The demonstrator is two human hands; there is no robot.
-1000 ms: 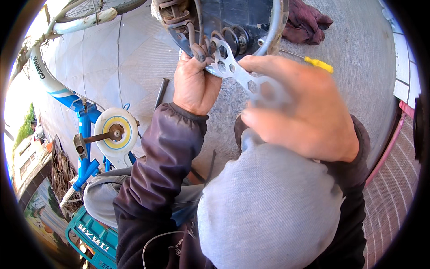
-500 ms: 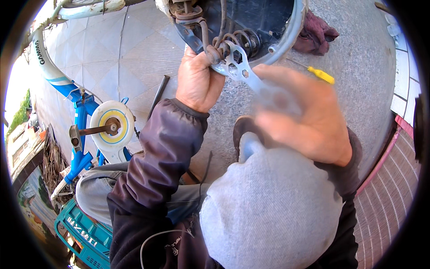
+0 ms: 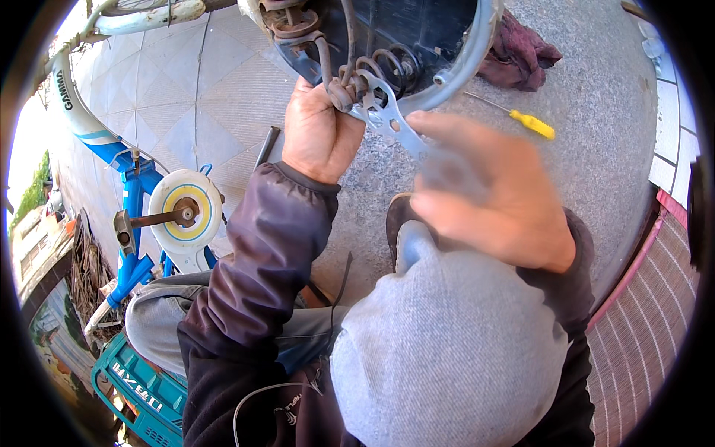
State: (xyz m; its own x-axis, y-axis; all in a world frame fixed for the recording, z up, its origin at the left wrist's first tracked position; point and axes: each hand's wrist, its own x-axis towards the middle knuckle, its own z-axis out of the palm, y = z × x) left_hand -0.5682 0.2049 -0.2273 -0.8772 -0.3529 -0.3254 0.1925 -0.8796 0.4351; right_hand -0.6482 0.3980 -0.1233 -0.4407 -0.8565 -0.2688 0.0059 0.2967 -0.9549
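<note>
An upturned bicycle saddle [image 3: 458,71] is at the top middle, its dark underside and rusty coil springs [image 3: 387,65] showing. My left hand [image 3: 319,138] is closed on its near edge beside the rusty clamp [image 3: 341,95], with some fingers hidden behind. A flat silver multi-hole wrench [image 3: 389,119] has its far end at the hardware by the clamp. My right hand [image 3: 514,197], blurred by motion, grips the near end of the wrench. Whether the wrench sits fully over a nut I cannot tell.
A yellow-handled screwdriver [image 3: 532,124] and a maroon cloth [image 3: 521,56] lie on the floor to the right. At the left stands a blue and white bicycle frame [image 3: 132,197] with a crank. Below it is a teal crate [image 3: 141,391]. A dark tube [image 3: 267,147] lies near my left sleeve.
The saddle, my left hand and the wrench have shifted slightly left. My right hand has moved a little left and down, still on the wrench.
</note>
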